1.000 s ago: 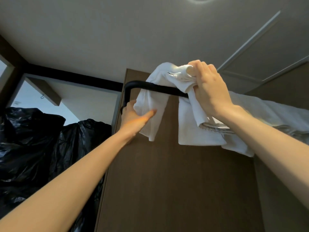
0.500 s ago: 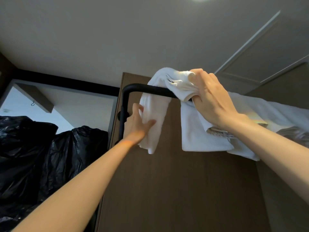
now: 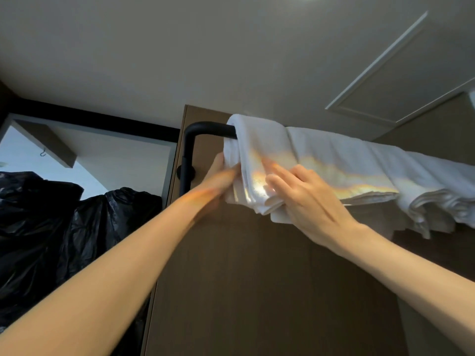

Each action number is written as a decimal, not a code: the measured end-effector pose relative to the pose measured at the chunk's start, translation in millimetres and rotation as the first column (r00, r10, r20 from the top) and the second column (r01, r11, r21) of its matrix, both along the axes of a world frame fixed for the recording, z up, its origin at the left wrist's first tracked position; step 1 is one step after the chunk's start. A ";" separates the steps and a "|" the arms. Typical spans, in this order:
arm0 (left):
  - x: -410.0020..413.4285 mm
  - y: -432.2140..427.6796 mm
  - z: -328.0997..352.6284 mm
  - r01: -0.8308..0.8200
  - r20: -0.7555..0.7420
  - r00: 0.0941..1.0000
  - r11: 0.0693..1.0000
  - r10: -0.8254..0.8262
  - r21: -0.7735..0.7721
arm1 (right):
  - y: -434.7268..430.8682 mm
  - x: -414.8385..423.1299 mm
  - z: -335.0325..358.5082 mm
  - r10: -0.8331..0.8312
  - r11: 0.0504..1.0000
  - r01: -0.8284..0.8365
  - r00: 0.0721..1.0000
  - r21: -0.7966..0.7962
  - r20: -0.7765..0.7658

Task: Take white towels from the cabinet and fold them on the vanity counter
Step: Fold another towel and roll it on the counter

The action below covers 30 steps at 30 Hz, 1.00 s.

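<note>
The white towel (image 3: 259,155) hung draped over the left end of a black rail (image 3: 205,129), high up against a brown cabinet panel (image 3: 257,278). It was doubled over the bar in thick, soft folds, with its layered lower edges bunched and uneven below the hands. A band of warm, rainbow-tinted light lay across its front face. The cloth looked plain, with no pattern to make out.

The left hand (image 3: 221,176) reached up to the towel's left fold, fingers touching the cloth. The hand was blurred by motion, so it could not be told whether the fingers pinched the fabric or only pressed it.

The right hand (image 3: 308,199) lay on the front of the towel, its fingers (image 3: 272,168) fairly straight and spread flat against the cloth. The thumb was hidden.

More white towels (image 3: 359,163) hung along the same rail to the right, just beside the first and overlapping one another — the farthest of them (image 3: 437,194) rumpled into loose ridges. Black plastic bags (image 3: 64,227) were piled at the left, below a pale ceiling (image 3: 180,47).
</note>
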State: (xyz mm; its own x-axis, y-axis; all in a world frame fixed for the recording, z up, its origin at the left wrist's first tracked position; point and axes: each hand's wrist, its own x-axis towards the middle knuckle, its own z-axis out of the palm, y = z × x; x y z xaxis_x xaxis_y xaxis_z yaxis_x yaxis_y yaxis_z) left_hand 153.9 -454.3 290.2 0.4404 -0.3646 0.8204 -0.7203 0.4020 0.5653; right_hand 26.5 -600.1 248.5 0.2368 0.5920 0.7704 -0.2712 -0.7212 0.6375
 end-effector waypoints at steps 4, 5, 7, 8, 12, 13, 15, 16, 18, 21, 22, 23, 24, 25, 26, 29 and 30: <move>-2.5 1.2 0.2 0.052 -0.033 0.998 0.996 -0.050 0.068 | 9.7 14.9 -5.1 0.065 0.985 -0.064 0.998 0.162 0.000; -1.3 2.4 -1.4 0.064 -0.043 0.997 0.995 -0.061 0.081 | 10.0 17.7 -7.6 0.099 0.976 -0.100 0.995 0.195 0.016; -0.6 3.8 -4.0 0.112 -0.064 0.992 0.989 -0.106 0.099 | 9.9 21.0 -11.9 0.172 0.957 -0.175 0.984 0.233 0.037; -1.3 4.6 -6.2 0.130 -0.061 0.990 0.985 -0.124 0.112 | 10.7 21.7 -12.9 0.202 0.949 -0.203 0.979 0.242 0.032; -2.0 12.1 -15.6 0.154 -0.009 0.988 0.972 -0.155 0.175 | 16.1 23.6 -15.5 0.257 0.927 -0.229 0.965 0.297 -0.056; 0.3 15.2 -15.8 0.168 -0.014 0.986 0.967 -0.169 0.191 | 16.3 24.8 -17.5 0.240 0.934 -0.208 0.967 0.289 -0.080; 3.6 19.5 -15.2 0.192 -0.015 0.981 0.952 -0.194 0.238 | 12.3 27.5 -20.4 0.195 0.950 -0.160 0.975 0.268 -0.109; 3.1 21.5 -14.7 0.185 -0.008 0.982 0.946 -0.190 0.267 | 9.8 28.7 -20.3 0.175 0.953 -0.142 0.979 0.267 -0.104; -1.4 27.1 -11.6 0.148 0.022 0.986 0.935 -0.164 0.323 | 6.3 31.5 -18.0 0.178 0.952 -0.159 0.983 0.261 -0.049; -7.6 39.8 -4.4 0.108 0.074 0.984 0.884 -0.159 0.455 | 6.8 36.7 -15.8 0.215 0.948 -0.221 0.975 0.230 0.052; -7.6 44.1 -3.2 0.092 0.077 0.986 0.868 -0.148 0.488 | 7.7 38.3 -16.5 0.218 0.948 -0.227 0.974 0.224 0.066; -6.3 47.2 -2.5 0.076 0.070 0.989 0.860 -0.129 0.505 | 8.7 39.7 -17.5 0.221 0.947 -0.232 0.972 0.220 0.076; -5.2 49.1 -2.8 0.064 0.058 0.993 0.861 -0.107 0.505 | 9.4 40.3 -18.6 0.223 0.946 -0.237 0.971 0.219 0.085; -4.2 49.7 -3.0 0.059 0.043 0.995 0.870 -0.091 0.490 | 9.9 41.1 -19.4 0.219 0.948 -0.234 0.971 0.217 0.093; -4.3 49.5 -2.8 0.062 0.028 0.996 0.887 -0.084 0.458 | 10.4 41.6 -19.4 0.208 0.951 -0.225 0.973 0.213 0.099; -13.5 46.5 3.1 0.091 -0.027 0.996 0.941 -0.087 0.325 | 13.0 41.5 -18.2 0.190 0.954 -0.211 0.975 0.215 0.114; -19.3 43.9 6.0 0.097 -0.019 0.995 0.950 -0.095 0.297 | 13.8 41.0 -18.4 0.194 0.953 -0.215 0.974 0.215 0.117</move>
